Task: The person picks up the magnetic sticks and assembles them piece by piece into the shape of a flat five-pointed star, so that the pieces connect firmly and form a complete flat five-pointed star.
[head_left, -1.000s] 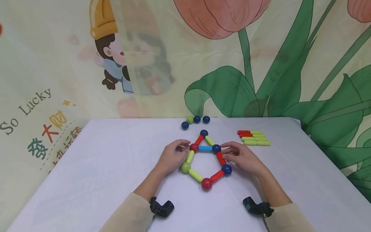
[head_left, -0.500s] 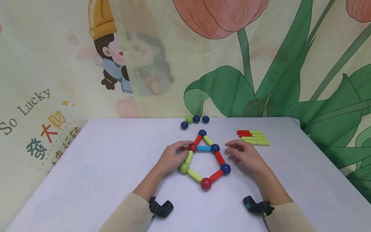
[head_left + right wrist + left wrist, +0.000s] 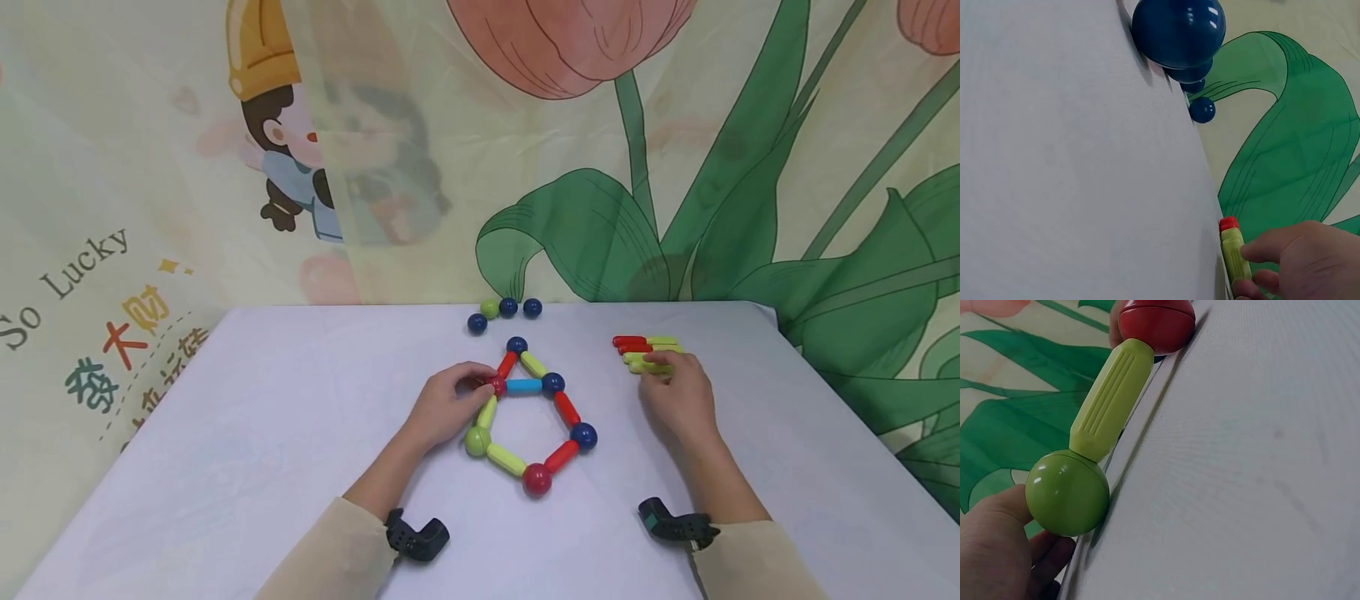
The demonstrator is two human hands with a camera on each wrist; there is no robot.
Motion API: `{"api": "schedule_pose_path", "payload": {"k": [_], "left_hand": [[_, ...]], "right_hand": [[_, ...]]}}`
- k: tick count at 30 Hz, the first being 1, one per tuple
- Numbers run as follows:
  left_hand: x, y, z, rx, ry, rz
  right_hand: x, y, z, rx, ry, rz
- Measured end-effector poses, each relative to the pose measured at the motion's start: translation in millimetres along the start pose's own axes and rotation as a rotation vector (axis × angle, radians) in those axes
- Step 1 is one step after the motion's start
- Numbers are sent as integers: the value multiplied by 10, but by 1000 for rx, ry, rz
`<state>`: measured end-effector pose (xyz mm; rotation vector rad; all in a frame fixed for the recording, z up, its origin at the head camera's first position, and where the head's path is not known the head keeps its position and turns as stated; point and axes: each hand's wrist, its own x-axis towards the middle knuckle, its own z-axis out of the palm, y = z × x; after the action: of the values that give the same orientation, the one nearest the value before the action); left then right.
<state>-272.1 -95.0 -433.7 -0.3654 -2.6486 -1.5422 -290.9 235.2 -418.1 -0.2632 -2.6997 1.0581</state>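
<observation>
A flat figure of building sticks and balls lies on the white table, a pentagon with a triangle at its far side. My left hand (image 3: 448,406) pinches the figure's red ball (image 3: 498,387) at the upper left corner. Below that ball, a yellow-green stick (image 3: 1112,400) leads to a green ball (image 3: 1067,492). A blue stick (image 3: 524,386) joins the red ball to a dark blue ball (image 3: 552,383). My right hand (image 3: 684,402) is at the stick pile, thumb and finger around a yellow-green stick (image 3: 1235,256); its fingers partly hide the pile.
Red sticks (image 3: 630,341) lie in the same pile at the back right. Three loose dark blue balls (image 3: 477,324) and a loose green ball (image 3: 489,308) stand near the table's far edge. A printed cloth hangs behind the table.
My right hand has left the figure's right side and moved right and away to the stick pile. My left hand stays at the red ball; the figure's far tip has shifted slightly left.
</observation>
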Motion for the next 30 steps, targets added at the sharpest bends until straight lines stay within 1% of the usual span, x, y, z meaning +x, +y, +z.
{"api": "schedule_pose_path", "payload": {"k": [3,7,9,12,15,17,21,26,30], "left_hand": [[4,3,2,5,5,3],[15,12,8,15,19,2],[18,15,12,18,24,-9],[21,20,18,31,28,-24],[25,27,20,38,27,-36],[31,29,22,40,26,-45],[43,34,31,38,32,-74],[61,40,41,33,42,-88],[56,42,35,32,44,-97]], "right_hand": [[2,17,8,-39,-23,-32],[-2,17,13,-62,-26,-64],[-6,13,11,-75,-25,-61],[-13,7,0,-103,-29,-34],[-16,1,-11,-138,-42,-7],[-16,-2,-15,-154,-55,-4],[-14,-9,-15,-179,-63,-23],[-8,-13,-3,-222,-59,-47],[-21,-13,11,-291,-64,-84]]}}
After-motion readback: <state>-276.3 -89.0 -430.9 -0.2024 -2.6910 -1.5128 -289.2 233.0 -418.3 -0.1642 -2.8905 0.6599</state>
